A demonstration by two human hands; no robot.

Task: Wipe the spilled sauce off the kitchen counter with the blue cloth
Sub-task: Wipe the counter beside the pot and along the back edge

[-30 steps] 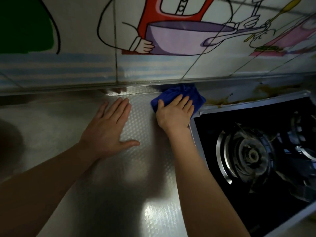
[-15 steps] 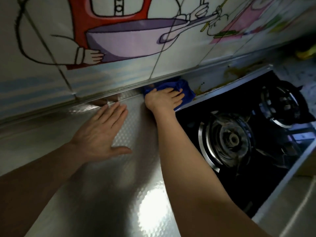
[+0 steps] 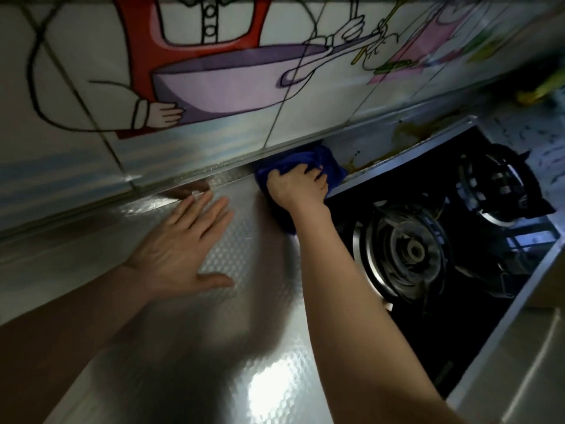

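Note:
My right hand [image 3: 298, 186] grips the bunched blue cloth [image 3: 331, 166] at the back of the steel counter [image 3: 195, 347], against the foot of the wall and beside the stove's left rear corner. Brownish-yellow sauce [image 3: 406, 133] is smeared along the narrow strip of counter behind the stove, to the right of the cloth. My left hand [image 3: 180, 252] lies flat on the counter, fingers spread, to the left of the cloth and holding nothing.
A black gas stove [image 3: 428, 319] with two burners fills the right side, its metal rim touching the cloth. A tiled wall with a cartoon cook [image 3: 214, 81] rises directly behind. Something yellow [image 3: 538, 93] sits at the far right.
My right hand has curled from flat on the cloth into a grip that bunches it, staying at the back corner by the stove. The left hand stays planted. The view has swung.

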